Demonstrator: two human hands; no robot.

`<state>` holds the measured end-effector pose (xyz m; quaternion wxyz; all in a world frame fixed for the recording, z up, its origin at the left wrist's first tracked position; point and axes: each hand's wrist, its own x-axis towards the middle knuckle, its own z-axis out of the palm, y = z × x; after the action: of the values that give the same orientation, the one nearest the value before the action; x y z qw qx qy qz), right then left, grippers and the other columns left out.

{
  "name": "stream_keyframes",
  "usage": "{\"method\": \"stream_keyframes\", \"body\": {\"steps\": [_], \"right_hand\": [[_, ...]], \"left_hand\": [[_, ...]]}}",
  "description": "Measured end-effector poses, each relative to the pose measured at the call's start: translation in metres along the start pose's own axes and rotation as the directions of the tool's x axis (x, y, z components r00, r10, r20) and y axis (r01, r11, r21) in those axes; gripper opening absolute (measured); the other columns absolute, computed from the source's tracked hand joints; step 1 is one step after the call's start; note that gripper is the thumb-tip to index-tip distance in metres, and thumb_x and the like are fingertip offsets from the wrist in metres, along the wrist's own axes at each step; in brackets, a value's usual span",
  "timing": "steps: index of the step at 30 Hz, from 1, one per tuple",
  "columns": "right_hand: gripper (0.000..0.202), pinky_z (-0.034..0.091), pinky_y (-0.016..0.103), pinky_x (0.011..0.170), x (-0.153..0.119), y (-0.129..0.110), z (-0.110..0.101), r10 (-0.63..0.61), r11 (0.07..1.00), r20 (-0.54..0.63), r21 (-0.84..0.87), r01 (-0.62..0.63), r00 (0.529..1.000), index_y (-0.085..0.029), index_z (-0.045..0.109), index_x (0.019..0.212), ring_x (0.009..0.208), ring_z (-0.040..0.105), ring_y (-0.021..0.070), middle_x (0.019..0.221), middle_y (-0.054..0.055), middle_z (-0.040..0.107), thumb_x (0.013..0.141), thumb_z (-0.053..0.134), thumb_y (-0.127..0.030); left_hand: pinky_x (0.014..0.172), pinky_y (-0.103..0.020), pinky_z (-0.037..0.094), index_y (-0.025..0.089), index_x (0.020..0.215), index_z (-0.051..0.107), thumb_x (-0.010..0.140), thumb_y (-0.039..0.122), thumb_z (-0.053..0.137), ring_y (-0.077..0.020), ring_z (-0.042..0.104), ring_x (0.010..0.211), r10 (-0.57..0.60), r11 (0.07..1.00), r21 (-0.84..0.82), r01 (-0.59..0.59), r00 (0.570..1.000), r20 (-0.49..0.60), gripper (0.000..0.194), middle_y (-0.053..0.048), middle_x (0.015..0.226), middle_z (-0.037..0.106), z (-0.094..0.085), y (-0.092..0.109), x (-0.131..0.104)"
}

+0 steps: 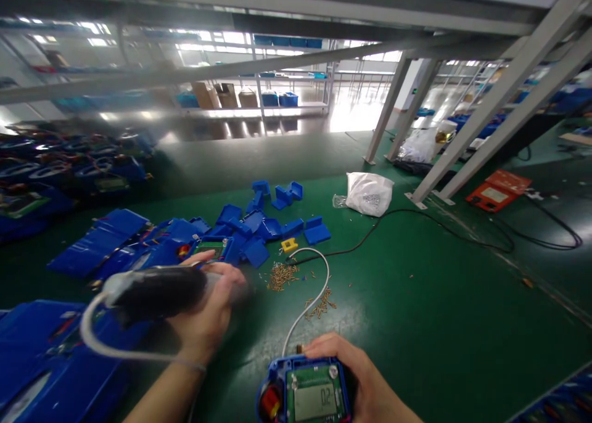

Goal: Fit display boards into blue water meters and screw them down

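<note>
My left hand (208, 318) is closed around a black-wrapped electric screwdriver (160, 292), blurred by motion, its grey cord looping from the back end. Just past those fingers lies a blue-framed circuit board (210, 248). In my right hand (356, 367), at the bottom of the view, is a blue-cased device (305, 389) with a green board; its display reads about 0.2. Loose brass-coloured screws (283, 277) are heaped on the green tabletop (416, 312) between the hands, with a small yellow block (289, 245) behind them.
Blue plastic covers (254, 222) lie scattered mid-table. Blue-wrapped packs (99, 241) crowd the left side. A white bag (370, 193) sits farther back. A dark cable (416, 213) runs right to an orange box (498, 190), beside slanted metal posts (462, 121).
</note>
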<state>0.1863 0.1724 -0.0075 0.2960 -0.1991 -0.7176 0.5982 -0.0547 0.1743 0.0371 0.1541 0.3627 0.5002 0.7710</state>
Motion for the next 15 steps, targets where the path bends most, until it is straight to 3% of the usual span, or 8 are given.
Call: {"method": "stream_keyframes", "body": {"steps": [4, 7, 10, 15], "right_hand": [[0.066, 0.049, 0.037, 0.081, 0.002, 0.007, -0.001, -0.018, 1.0, 0.003, 0.002, 0.018, 1.0, -0.021, 0.059, 0.105, 0.095, 0.062, 0.0252, 0.102, 0.01, 0.065, 0.05, 0.082, -0.049], [0.064, 0.049, 0.037, 0.083, 0.003, 0.011, -0.001, -0.02, 1.0, 0.015, 0.003, 0.02, 1.0, -0.022, 0.058, 0.105, 0.097, 0.062, 0.0255, 0.103, 0.01, 0.065, 0.053, 0.08, -0.051], [0.064, 0.049, 0.037, 0.084, 0.004, 0.014, -0.002, -0.03, 0.999, 0.02, 0.012, 0.03, 0.999, -0.023, 0.057, 0.107, 0.098, 0.061, 0.0253, 0.104, 0.009, 0.064, 0.054, 0.08, -0.05], [0.066, 0.048, 0.038, 0.086, 0.004, 0.003, -0.003, -0.011, 1.0, 0.032, 0.022, 0.011, 0.999, -0.021, 0.057, 0.108, 0.098, 0.06, 0.0246, 0.105, 0.009, 0.063, 0.052, 0.082, -0.046]], "left_hand": [[0.062, -0.034, 0.051, 0.02, 0.105, 0.052, 0.07, 0.022, 0.072, -0.0151, 0.059, 0.057, -0.026, 0.999, -0.04, 0.026, 0.999, 0.019, 0.041, 0.003, 0.067, 0.062, 0.003, -0.028, 0.002], [0.061, -0.035, 0.051, 0.02, 0.105, 0.053, 0.069, 0.023, 0.073, -0.0158, 0.059, 0.057, -0.034, 0.997, -0.071, 0.037, 0.999, 0.036, 0.041, 0.002, 0.067, 0.062, 0.004, -0.032, 0.003], [0.062, -0.035, 0.051, 0.02, 0.103, 0.054, 0.071, 0.021, 0.07, -0.0162, 0.059, 0.059, -0.017, 0.995, -0.101, 0.02, 0.999, 0.033, 0.036, 0.001, 0.067, 0.062, 0.006, -0.022, 0.003], [0.06, -0.035, 0.051, 0.024, 0.104, 0.052, 0.069, 0.027, 0.066, -0.0168, 0.055, 0.059, -0.018, 0.984, -0.176, 0.024, 0.999, 0.037, 0.038, 0.002, 0.064, 0.059, 0.007, 0.015, -0.004]]}}
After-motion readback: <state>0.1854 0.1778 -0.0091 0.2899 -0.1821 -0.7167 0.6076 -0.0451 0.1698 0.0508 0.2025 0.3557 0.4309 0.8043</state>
